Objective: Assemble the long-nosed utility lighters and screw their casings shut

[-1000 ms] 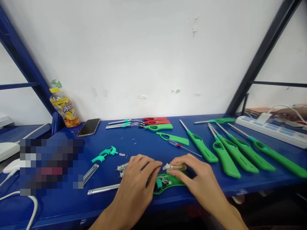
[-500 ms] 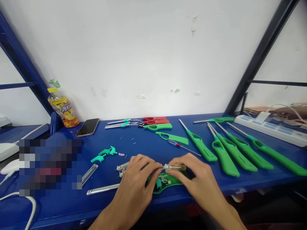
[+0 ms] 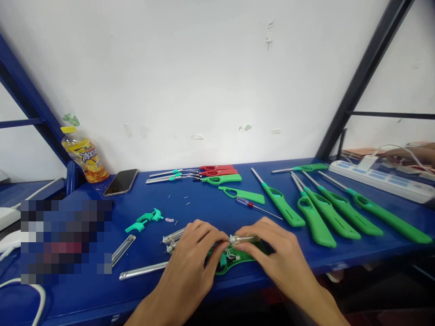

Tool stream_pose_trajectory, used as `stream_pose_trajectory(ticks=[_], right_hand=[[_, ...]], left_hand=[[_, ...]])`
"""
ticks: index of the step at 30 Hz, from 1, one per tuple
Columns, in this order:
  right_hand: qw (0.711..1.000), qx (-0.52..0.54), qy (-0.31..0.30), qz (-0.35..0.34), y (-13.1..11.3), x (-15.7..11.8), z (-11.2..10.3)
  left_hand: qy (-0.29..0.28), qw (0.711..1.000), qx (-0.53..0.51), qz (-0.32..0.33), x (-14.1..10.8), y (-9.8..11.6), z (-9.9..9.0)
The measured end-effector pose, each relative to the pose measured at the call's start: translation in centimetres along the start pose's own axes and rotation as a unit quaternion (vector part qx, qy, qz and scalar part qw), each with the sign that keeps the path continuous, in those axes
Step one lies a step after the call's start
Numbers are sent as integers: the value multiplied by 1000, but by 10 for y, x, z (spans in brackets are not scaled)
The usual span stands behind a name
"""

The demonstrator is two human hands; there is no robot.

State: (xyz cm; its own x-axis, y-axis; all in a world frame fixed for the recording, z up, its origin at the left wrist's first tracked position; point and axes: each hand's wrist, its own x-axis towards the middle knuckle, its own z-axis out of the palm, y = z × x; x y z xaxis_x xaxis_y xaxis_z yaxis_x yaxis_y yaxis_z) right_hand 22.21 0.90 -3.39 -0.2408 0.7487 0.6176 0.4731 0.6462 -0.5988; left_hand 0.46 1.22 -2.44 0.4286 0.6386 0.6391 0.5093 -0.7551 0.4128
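Note:
My right hand (image 3: pixel 280 253) grips a clear lighter gas tank (image 3: pixel 247 238) between thumb and fingers, its pale valve end facing left. At that end, the thumb and index finger of my left hand (image 3: pixel 190 260) are pinched together; what lies between them is too small to make out. Below both hands is an opened green lighter half (image 3: pixel 222 270) with wires and a teal part inside. Its silver tube (image 3: pixel 144 270) sticks out left, partly behind my left hand. More clear gas tanks (image 3: pixel 173 236) lie just beyond that hand, partly covered.
Teal triggers (image 3: pixel 146 219), small pins and a clear tank (image 3: pixel 123 250) lie left. Behind are opened red lighters (image 3: pixel 219 172), a green shell (image 3: pixel 248 194) and a screwdriver (image 3: pixel 258 207). Several green lighters (image 3: pixel 319 222) and a power strip (image 3: pixel 380 181) are right; a phone (image 3: pixel 121 182) and bottle (image 3: pixel 86 156) left.
My left fingertips have closed in on the tank's valve end, and the small pinkish piece seen at them before is now hidden. The whole view has shifted slightly.

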Motion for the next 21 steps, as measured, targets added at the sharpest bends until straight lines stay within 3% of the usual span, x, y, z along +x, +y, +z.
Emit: stream_pose_trajectory(ticks=[9,21], right_hand=[[1000,-9,2,-4,0,0,0],[1000,-27,9,-5,2,-2,-1]], left_hand=[[22,998,41,48,1,-1,0],[48,997,51,26,-2,-5,1]])
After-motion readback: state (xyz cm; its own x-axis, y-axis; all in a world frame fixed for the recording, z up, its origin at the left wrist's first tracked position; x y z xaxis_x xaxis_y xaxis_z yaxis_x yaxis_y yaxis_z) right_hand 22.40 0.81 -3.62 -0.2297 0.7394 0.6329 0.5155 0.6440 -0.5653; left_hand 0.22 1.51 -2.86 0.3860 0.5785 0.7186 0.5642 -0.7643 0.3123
